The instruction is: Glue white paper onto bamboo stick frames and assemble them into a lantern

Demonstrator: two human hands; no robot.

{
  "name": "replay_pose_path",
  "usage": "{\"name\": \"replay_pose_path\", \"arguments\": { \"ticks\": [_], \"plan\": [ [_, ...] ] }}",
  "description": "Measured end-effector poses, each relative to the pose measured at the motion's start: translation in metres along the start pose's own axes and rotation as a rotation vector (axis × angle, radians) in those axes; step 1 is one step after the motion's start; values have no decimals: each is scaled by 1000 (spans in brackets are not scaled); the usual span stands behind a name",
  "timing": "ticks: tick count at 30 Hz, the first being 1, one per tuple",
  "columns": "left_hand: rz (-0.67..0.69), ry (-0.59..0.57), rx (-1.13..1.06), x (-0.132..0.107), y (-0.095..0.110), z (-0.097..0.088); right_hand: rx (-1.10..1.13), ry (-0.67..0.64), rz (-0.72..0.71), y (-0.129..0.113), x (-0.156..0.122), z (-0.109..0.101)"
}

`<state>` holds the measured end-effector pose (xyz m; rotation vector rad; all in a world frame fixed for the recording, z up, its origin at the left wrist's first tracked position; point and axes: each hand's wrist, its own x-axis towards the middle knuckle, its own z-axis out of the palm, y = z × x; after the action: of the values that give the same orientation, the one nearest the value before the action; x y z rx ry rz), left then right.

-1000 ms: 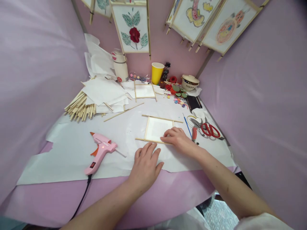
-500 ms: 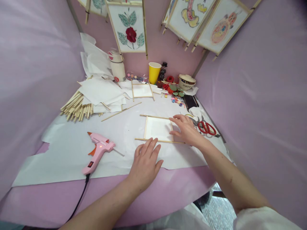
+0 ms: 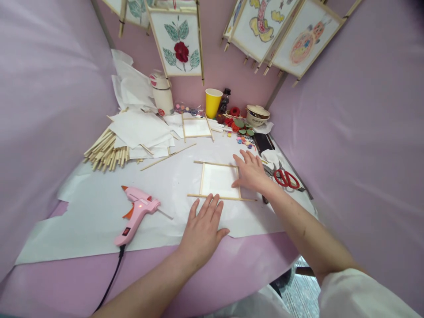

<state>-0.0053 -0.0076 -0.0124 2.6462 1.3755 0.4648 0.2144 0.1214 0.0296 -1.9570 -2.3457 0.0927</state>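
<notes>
Head view, catalogued left to right from the square stick frame point(image 3: 218, 180) with its paper panel: pink hot glue gun point(image 3: 137, 212) lying left of the frame; left hand point(image 3: 200, 232) resting open, fingers spreading, on the white paper sheet point(image 3: 165, 185) just below the frame's lower stick; right hand point(image 3: 251, 172) moving off that lower stick, lying open across the right stick, clamping nothing, apart from the left; red-handled scissors point(image 3: 286, 179) lying right of the frame.
</notes>
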Motion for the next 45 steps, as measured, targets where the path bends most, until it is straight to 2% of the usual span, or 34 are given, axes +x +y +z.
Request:
{"name": "replay_pose_path", "arguments": {
  "ticks": [4, 7, 9, 13, 17, 24, 29, 33, 37, 45],
  "plan": [
    [2, -2, 11, 0, 0, 1, 33, 81, 100, 1, 14, 0],
    [-3, -11, 24, 0, 0, 2, 52, 30, 198, 1, 25, 2],
    [-2, -16, 29, 0, 0, 3, 61, 16, 230, 1, 30, 4],
    [-8, -22, 32, 0, 0, 4, 94, 85, 247, 2, 35, 10],
    [-9, -27, 18, -1, -1, 3, 134, 79, 197, 4, 35, 12],
    [-19, -32, -14, 0, 0, 2, 255, 35, -99, 6, 34, 11],
    [-14, 33, -58, -4, 2, -3, 389, 24, -116, 4, 35, 13],
    [47, 165, -118, -7, 6, -10, 554, 13, -42, 5, 42, 2],
    [92, 178, -169, -8, 9, -14, 751, -20, 146, 0, 62, -7],
    [75, 138, -247, -9, 6, -10, 1061, 4, 578, -24, 147, -11]
  ]
}}
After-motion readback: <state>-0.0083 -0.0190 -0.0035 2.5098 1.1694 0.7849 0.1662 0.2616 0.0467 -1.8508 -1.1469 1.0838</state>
